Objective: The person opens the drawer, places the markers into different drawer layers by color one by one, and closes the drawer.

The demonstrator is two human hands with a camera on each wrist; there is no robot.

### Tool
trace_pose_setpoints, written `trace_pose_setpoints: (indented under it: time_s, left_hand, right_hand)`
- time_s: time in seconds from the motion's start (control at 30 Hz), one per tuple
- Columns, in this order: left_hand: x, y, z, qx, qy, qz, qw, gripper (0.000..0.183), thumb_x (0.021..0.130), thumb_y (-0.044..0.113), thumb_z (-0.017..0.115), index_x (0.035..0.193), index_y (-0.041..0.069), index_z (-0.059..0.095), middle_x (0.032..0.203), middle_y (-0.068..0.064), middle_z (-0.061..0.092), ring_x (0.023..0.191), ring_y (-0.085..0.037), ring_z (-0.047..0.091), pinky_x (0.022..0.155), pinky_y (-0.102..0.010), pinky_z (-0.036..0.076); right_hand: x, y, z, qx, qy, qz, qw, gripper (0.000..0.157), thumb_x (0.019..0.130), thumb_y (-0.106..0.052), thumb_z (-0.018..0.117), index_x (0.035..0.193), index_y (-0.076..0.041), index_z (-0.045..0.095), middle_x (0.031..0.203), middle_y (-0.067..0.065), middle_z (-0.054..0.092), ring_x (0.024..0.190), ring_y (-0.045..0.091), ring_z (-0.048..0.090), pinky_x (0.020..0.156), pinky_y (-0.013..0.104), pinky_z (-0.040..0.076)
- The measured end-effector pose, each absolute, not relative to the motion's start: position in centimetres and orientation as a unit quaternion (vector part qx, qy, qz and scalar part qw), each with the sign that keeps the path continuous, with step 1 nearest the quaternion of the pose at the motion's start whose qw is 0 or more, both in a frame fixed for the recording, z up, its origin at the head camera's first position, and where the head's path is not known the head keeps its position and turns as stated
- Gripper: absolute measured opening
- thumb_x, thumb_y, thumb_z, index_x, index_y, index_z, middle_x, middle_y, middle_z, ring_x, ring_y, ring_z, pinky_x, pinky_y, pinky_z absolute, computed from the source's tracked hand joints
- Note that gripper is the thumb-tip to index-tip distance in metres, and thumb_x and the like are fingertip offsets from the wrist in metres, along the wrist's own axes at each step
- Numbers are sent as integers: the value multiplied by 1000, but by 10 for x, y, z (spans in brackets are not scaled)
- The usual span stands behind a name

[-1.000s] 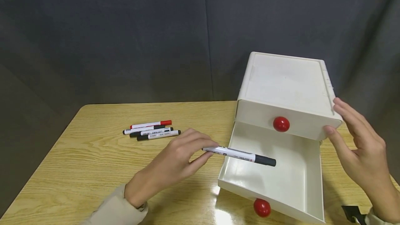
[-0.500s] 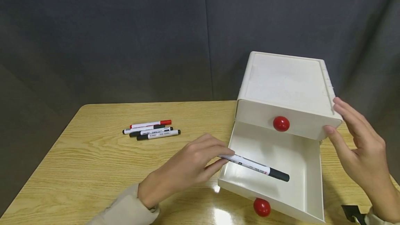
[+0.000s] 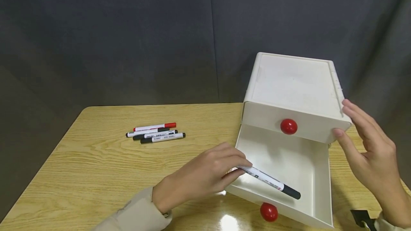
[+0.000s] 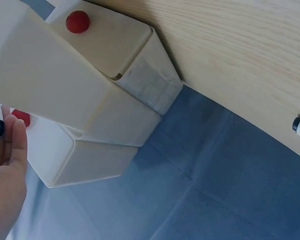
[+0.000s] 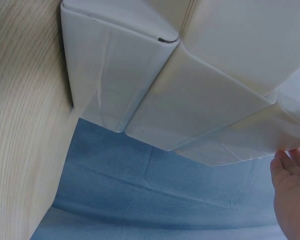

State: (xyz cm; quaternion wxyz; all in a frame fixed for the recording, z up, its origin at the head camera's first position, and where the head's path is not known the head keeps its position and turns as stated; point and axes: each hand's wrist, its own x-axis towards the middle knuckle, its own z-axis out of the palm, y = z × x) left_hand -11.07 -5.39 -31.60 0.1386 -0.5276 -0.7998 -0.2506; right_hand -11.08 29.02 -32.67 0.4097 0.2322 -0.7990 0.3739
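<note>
My left hand [image 3: 207,170] pinches the end of a white marker pen [image 3: 268,180] with a black cap. The pen slants down to the right, over the inside of a pulled-out white drawer [image 3: 285,156]; I cannot tell whether its cap touches the drawer floor. In the left wrist view, only the marker's dark end shows beside the fingers. At the front right corner of the white drawer unit [image 3: 295,85], my right hand [image 3: 372,149] rests with its thumb on the front face and its fingers along the side edge.
Several markers [image 3: 163,138], one with a red cap, lie grouped on the wooden table [image 3: 106,174] to the left. Red ball knobs [image 3: 289,126] stick out from the drawer fronts. A dark curtain [image 3: 154,38] hangs behind the table.
My left hand has moved right and toward me, carrying the marker further over the open drawer, its capped end now lower. The right hand and drawer unit stay where they were.
</note>
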Motion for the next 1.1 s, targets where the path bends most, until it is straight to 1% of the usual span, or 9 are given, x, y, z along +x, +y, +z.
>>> trace_pose_setpoints:
  time_s: [0.13, 0.37, 0.5, 0.83, 1.1]
  left_hand:
    - [-111, -50, -317, -541, -798, -229, 136, 15, 93, 13, 69, 108, 11, 73, 103, 4, 73, 94, -8, 60, 85, -9, 48]
    - [-111, -46, -319, -554, -796, -210, 127, 15, 93, 12, 69, 107, 13, 73, 103, 6, 72, 92, -7, 58, 81, -7, 44]
    - [-111, -43, -318, -555, -803, -184, 115, 15, 94, 15, 68, 108, 15, 73, 104, 8, 72, 95, -6, 58, 85, -7, 45]
    - [-109, -37, -307, -534, -834, -133, 35, 16, 96, 23, 66, 108, 17, 74, 103, 8, 73, 94, -7, 58, 84, -9, 46]
    - [-110, -36, -302, -534, -837, -124, 3, 13, 96, 25, 66, 104, 18, 74, 97, 9, 71, 86, -6, 53, 76, -9, 41]
  right_hand:
    - [-111, 290, -327, 234, -798, 374, 410, 53, 97, -26, 63, 131, 13, 55, 143, 27, 52, 138, 16, 49, 113, 18, 38]
    - [-111, 290, -326, 236, -795, 376, 413, 53, 97, -26, 64, 131, 14, 55, 142, 27, 52, 138, 16, 50, 112, 18, 38]
    - [-111, 290, -326, 238, -793, 375, 417, 54, 97, -27, 64, 130, 14, 56, 142, 27, 53, 137, 16, 50, 113, 19, 38]
    - [-111, 291, -327, 233, -800, 365, 415, 55, 97, -30, 63, 131, 13, 56, 143, 25, 53, 138, 15, 50, 112, 18, 38]
    - [-111, 290, -326, 235, -797, 370, 415, 55, 97, -29, 63, 130, 13, 56, 142, 26, 53, 138, 15, 50, 112, 18, 38]
